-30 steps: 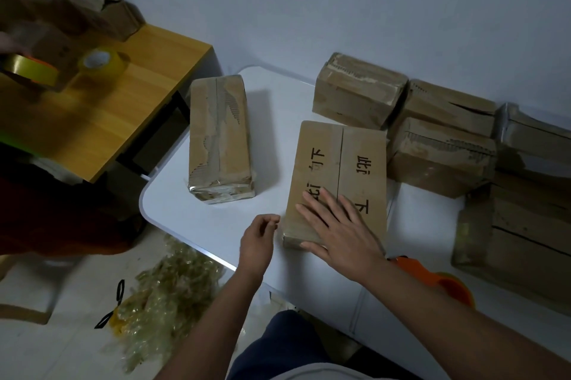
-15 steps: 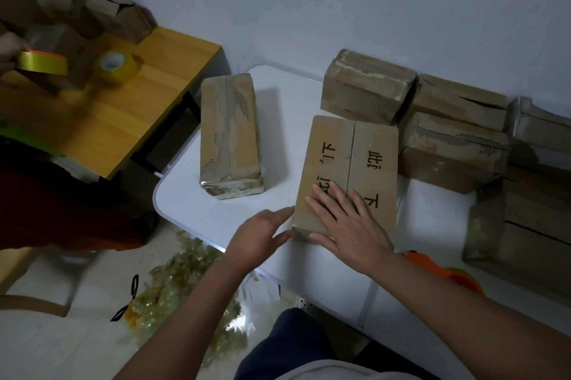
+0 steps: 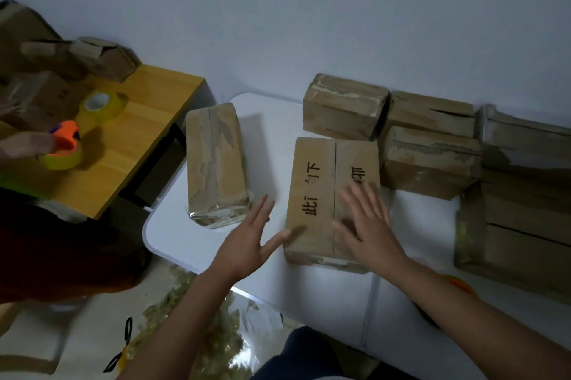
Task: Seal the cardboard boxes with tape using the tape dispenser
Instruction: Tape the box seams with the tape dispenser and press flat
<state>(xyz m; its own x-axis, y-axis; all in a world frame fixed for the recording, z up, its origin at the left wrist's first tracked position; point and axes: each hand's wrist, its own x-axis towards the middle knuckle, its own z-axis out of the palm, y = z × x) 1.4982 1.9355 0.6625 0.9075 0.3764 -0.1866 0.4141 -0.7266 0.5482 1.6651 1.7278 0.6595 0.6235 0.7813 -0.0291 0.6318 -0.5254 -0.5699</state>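
We see a brown cardboard box printed with black characters (image 3: 332, 200) lying flat near the front edge of the white table (image 3: 173, 225), its centre seam running away from us. Our right hand (image 3: 366, 225) lies over its near right part with fingers straight and spread, blurred, gripping nothing. Our left hand (image 3: 247, 240) is flat and open beside the box's left side, the thumb touching its near left corner. A second, taped brown box (image 3: 216, 163) stands just to the left. More worn brown boxes (image 3: 432, 160) are stacked at the right. An orange tape dispenser (image 3: 457, 282) peeks out behind our right forearm. On the wooden side table (image 3: 148, 144), another person's hand (image 3: 27, 144) holds an orange dispenser with yellow tape (image 3: 63, 147) beside a yellow tape roll (image 3: 100, 104).
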